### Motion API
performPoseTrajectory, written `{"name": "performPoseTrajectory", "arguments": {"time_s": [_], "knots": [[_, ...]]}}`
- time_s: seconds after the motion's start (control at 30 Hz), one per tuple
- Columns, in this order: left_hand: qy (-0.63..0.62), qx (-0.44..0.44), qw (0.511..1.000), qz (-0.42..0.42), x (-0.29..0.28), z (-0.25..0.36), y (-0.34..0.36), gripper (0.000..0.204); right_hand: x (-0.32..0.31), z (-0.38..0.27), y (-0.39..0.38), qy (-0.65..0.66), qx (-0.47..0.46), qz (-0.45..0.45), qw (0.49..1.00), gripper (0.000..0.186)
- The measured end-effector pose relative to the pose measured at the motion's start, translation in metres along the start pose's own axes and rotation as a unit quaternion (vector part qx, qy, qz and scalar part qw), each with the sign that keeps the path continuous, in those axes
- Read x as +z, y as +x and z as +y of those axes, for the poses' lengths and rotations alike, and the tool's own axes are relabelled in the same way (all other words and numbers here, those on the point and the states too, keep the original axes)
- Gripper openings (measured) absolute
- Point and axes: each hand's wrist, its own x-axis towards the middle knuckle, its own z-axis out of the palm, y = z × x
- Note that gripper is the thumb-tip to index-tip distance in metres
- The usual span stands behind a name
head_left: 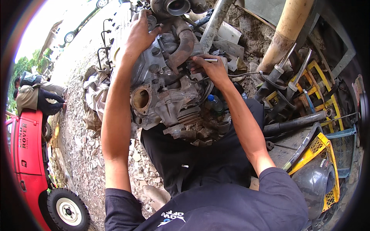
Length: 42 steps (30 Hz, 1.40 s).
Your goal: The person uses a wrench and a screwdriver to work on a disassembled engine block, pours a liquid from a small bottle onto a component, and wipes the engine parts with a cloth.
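A greasy engine (pixel 165 82) with a metal top cover stands in front of me. My left hand (pixel 142 32) lies on its far upper part, thumb and fingers spread beside a round metal cap (pixel 152 23). At the engine's right side, next to a rusty curved pipe (pixel 185 44), my right hand (pixel 210 68) is closed on a slim metal rod (pixel 210 60). One end of the rod pokes out past the fingers; the other end is hidden. Nearer to me, a round opening in a flange (pixel 141 99) faces up.
Right of me lie shock absorbers (pixel 273 82), yellow crates (pixel 327 154), a blue crate (pixel 342 148) and a dark helmet (pixel 314 181). A bamboo pole (pixel 287 29) leans behind them. At left, a person (pixel 32 94) leans over a red vehicle (pixel 29 150) on gravel ground.
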Motion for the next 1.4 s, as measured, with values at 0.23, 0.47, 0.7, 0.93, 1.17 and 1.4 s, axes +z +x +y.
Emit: {"name": "performPoseTrajectory", "arguments": {"time_s": [0.23, 0.47, 0.7, 0.93, 1.17, 1.4], "knots": [[0.102, 0.141, 0.977, 0.125, 0.006, 0.044, -0.022, 0.053, -0.020, -0.001, 0.002, -0.070, 0.012, -0.049, 0.996, 0.023], [-0.026, 0.106, 0.989, -0.103, 0.018, 0.034, -0.039, 0.026, -0.014, -0.001, 0.005, -0.052, -0.028, -0.048, 0.997, 0.025], [0.001, 0.055, 0.976, -0.211, 0.016, 0.047, -0.037, 0.039, -0.004, 0.010, 0.011, -0.071, -0.067, -0.032, 0.995, 0.028], [0.007, 0.053, 0.977, -0.206, 0.014, 0.051, -0.036, 0.039, -0.006, 0.010, 0.013, -0.080, -0.057, 0.000, 0.995, 0.025], [0.001, 0.056, 0.977, -0.204, 0.013, 0.049, -0.037, 0.039, -0.018, -0.002, 0.011, -0.122, -0.026, -0.022, 0.992, 0.028], [0.004, 0.059, 0.974, -0.220, 0.010, 0.051, -0.038, 0.038, -0.021, -0.015, 0.008, -0.166, -0.027, -0.096, 0.981, 0.025]]}}
